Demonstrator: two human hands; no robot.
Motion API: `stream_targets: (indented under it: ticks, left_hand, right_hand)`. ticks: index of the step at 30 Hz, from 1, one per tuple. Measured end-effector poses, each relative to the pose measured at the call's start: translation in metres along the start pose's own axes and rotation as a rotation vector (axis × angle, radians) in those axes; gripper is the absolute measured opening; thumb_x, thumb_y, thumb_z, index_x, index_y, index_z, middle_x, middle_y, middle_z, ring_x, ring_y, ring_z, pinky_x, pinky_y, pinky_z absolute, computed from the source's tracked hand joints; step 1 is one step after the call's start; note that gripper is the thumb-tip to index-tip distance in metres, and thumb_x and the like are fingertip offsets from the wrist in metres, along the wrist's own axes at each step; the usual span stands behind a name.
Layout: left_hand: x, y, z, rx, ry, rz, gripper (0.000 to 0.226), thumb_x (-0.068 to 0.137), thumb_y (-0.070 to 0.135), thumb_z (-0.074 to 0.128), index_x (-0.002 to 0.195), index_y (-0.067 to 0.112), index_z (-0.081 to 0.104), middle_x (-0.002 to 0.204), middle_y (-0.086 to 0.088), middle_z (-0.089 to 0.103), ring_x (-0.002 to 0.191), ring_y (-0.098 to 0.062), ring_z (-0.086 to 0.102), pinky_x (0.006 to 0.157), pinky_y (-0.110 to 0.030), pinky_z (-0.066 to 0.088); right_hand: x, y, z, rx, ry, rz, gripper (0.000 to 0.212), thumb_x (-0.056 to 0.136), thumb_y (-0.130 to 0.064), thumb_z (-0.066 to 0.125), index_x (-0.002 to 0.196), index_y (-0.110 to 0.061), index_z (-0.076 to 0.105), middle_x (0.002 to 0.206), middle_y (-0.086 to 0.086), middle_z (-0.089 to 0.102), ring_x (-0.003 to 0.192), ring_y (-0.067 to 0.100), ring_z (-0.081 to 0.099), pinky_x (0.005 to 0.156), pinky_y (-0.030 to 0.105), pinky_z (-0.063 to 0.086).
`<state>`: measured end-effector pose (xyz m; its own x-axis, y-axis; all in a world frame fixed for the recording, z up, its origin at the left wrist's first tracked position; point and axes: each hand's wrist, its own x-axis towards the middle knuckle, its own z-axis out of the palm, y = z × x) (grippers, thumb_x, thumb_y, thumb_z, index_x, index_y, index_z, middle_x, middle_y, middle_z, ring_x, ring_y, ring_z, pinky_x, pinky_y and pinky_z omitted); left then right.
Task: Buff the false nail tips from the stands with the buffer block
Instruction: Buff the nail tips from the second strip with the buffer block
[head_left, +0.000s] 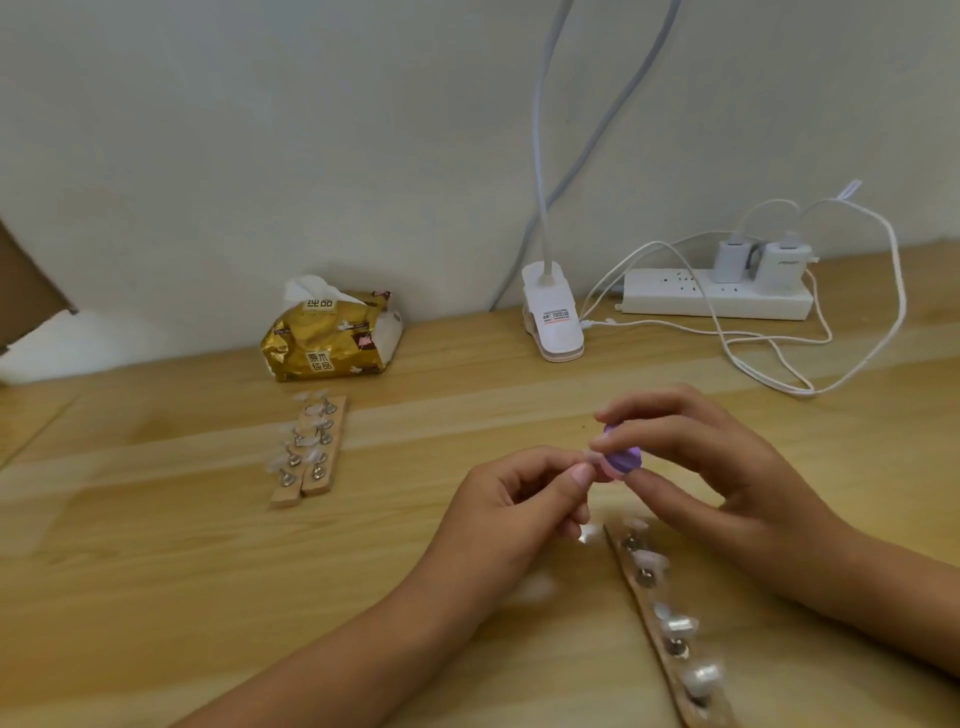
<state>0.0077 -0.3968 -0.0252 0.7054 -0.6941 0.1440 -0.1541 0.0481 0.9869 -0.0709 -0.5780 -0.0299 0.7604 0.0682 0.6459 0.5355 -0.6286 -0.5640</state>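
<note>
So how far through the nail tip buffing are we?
Done: possibly one loose clear tip on the wooden table by the left hand; finish unreadable. In hand: its fingers pinch a clear false nail tip against the purple buffer block held by the right hand. Left: tips sit on the near wooden strip stand and the two wooden strip stands by the gold tissue pack.

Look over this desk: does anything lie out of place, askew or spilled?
A pale nail tip lies loose on the table beside the near stand, just below the left hand, and a blurred white bit lies nearby. That stand lies slanted across the table. Nothing looks spilled or broken.
</note>
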Motion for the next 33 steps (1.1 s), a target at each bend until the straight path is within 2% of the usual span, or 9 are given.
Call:
stream_targets:
  ticks: [6, 9, 11, 14, 18, 23, 26, 29, 33]
  left_hand:
    - [-0.0006, -0.0015, 0.0012, 0.024, -0.043, 0.012, 0.015, 0.093, 0.009, 0.057, 0.094, 0.012, 0.072, 0.061, 0.01, 0.061, 0.058, -0.001, 0.055, 0.061, -0.013, 0.045]
    - [-0.0007, -0.0017, 0.0023, 0.011, -0.056, 0.005, 0.015, 0.093, 0.01, 0.058, 0.093, 0.009, 0.073, 0.062, 0.009, 0.062, 0.061, -0.001, 0.056, 0.063, -0.014, 0.047]
    - [-0.0008, -0.0018, 0.0024, 0.007, -0.063, 0.002, 0.015, 0.093, 0.011, 0.059, 0.093, 0.009, 0.073, 0.062, 0.01, 0.062, 0.062, -0.001, 0.056, 0.063, -0.014, 0.048]
    - [-0.0012, -0.0019, 0.0022, 0.019, -0.073, 0.008, 0.015, 0.092, 0.012, 0.058, 0.092, 0.012, 0.073, 0.061, 0.01, 0.062, 0.06, -0.001, 0.056, 0.062, -0.013, 0.046]
    - [-0.0023, -0.0033, 0.0026, 0.01, -0.074, 0.014, 0.015, 0.093, 0.01, 0.058, 0.093, 0.009, 0.073, 0.062, 0.01, 0.063, 0.061, -0.001, 0.057, 0.062, -0.013, 0.047]
    - [-0.0012, -0.0044, 0.0006, 0.035, -0.085, 0.012, 0.015, 0.092, 0.016, 0.059, 0.095, 0.013, 0.074, 0.064, 0.009, 0.064, 0.063, -0.002, 0.059, 0.064, -0.014, 0.048]
    - [-0.0015, -0.0033, 0.002, 0.036, -0.092, 0.018, 0.015, 0.092, 0.013, 0.059, 0.094, 0.013, 0.073, 0.063, 0.008, 0.064, 0.062, -0.002, 0.059, 0.063, -0.014, 0.048]
    - [-0.0019, -0.0045, 0.0022, 0.041, -0.084, 0.015, 0.015, 0.092, 0.014, 0.059, 0.094, 0.013, 0.074, 0.064, 0.008, 0.063, 0.063, -0.003, 0.059, 0.064, -0.014, 0.048]
    - [-0.0013, -0.005, 0.002, 0.055, -0.094, 0.013, 0.017, 0.088, 0.024, 0.06, 0.094, 0.016, 0.074, 0.063, 0.007, 0.064, 0.061, -0.003, 0.059, 0.064, -0.013, 0.047]
  right_hand:
    - [-0.0011, 0.0033, 0.002, 0.041, -0.052, -0.016, 0.02, 0.094, -0.02, 0.061, 0.112, -0.016, 0.068, 0.12, 0.004, 0.06, 0.116, 0.022, 0.061, 0.095, 0.034, 0.052]
    - [0.0042, 0.0064, -0.0014, 0.265, -0.002, 0.232, 0.02, 0.091, -0.019, 0.064, 0.11, -0.016, 0.069, 0.116, 0.001, 0.063, 0.114, 0.011, 0.062, 0.098, 0.028, 0.052]
    - [0.0036, 0.0051, -0.0042, 0.302, 0.064, 0.198, 0.017, 0.096, -0.019, 0.063, 0.111, -0.014, 0.068, 0.117, 0.003, 0.064, 0.116, 0.014, 0.062, 0.096, 0.023, 0.051]
    - [-0.0009, 0.0002, -0.0007, 0.258, -0.035, 0.075, 0.019, 0.097, -0.019, 0.058, 0.113, -0.012, 0.067, 0.12, 0.006, 0.061, 0.118, 0.021, 0.06, 0.096, 0.025, 0.052]
    - [0.0038, 0.0054, -0.001, 0.264, -0.055, 0.313, 0.021, 0.09, -0.018, 0.061, 0.108, -0.013, 0.071, 0.113, 0.003, 0.066, 0.112, 0.008, 0.063, 0.097, 0.025, 0.052]
    - [-0.0009, 0.0008, -0.003, 0.262, 0.0, 0.096, 0.024, 0.095, -0.019, 0.055, 0.115, -0.011, 0.065, 0.12, 0.002, 0.062, 0.12, 0.019, 0.059, 0.095, 0.021, 0.05]
    - [0.0001, 0.0019, -0.0001, 0.241, -0.093, 0.178, 0.017, 0.097, -0.017, 0.062, 0.112, -0.012, 0.067, 0.118, 0.003, 0.062, 0.117, 0.013, 0.06, 0.094, 0.02, 0.051]
    - [0.0039, 0.0026, -0.0034, 0.279, 0.003, 0.264, 0.02, 0.092, -0.017, 0.059, 0.11, -0.013, 0.067, 0.118, 0.008, 0.062, 0.115, 0.006, 0.06, 0.092, 0.013, 0.048]
    - [-0.0012, -0.0006, -0.0036, 0.219, -0.043, 0.07, 0.022, 0.095, -0.016, 0.056, 0.114, -0.008, 0.064, 0.119, 0.008, 0.06, 0.118, 0.019, 0.06, 0.096, 0.023, 0.051]
